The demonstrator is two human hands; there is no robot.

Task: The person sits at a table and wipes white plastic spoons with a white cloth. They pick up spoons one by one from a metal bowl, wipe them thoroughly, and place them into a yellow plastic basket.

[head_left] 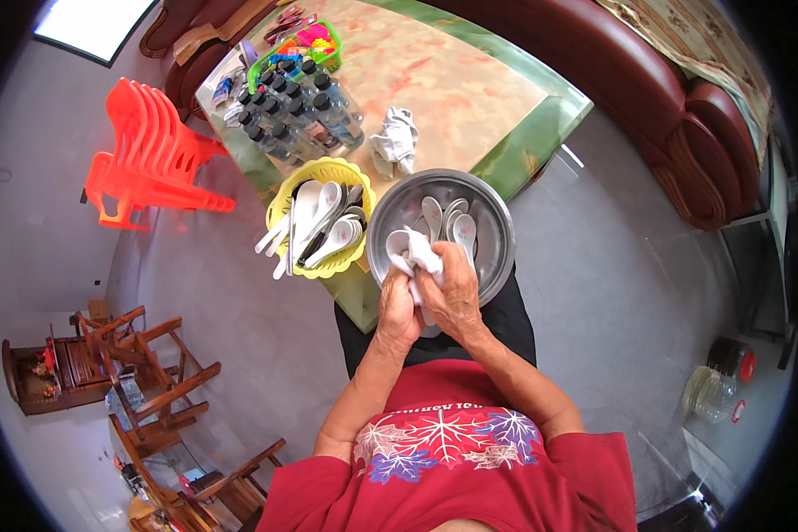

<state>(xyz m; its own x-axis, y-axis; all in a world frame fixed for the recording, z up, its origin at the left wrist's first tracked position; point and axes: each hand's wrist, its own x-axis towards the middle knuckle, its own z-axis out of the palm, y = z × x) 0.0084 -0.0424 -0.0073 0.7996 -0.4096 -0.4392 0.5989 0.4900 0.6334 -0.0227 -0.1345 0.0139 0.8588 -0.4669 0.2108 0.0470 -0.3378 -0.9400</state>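
Over a round metal basin [502, 257], both of my hands are closed together. My left hand [401, 306] grips a white soup spoon [397, 241], its bowl pointing up and away from me. My right hand [455, 293] presses a white cloth [425, 255] against that spoon; the fingers partly hide both. More white spoons [464, 229] lie inside the basin, bowls upward. To the left, a yellow scalloped basket [362, 184] holds several white spoons and ladles [305, 202], along with some dark-handled utensils, handles sticking out over its rim.
A crumpled white cloth [396, 140] lies on the green-edged marble table [452, 80]. Black-capped clear bottles [301, 115] crowd its left side, before a green basket [330, 58]. Stacked red chairs [155, 151] stand left, wooden chairs [164, 381] lower left, a brown sofa [629, 80] far right.
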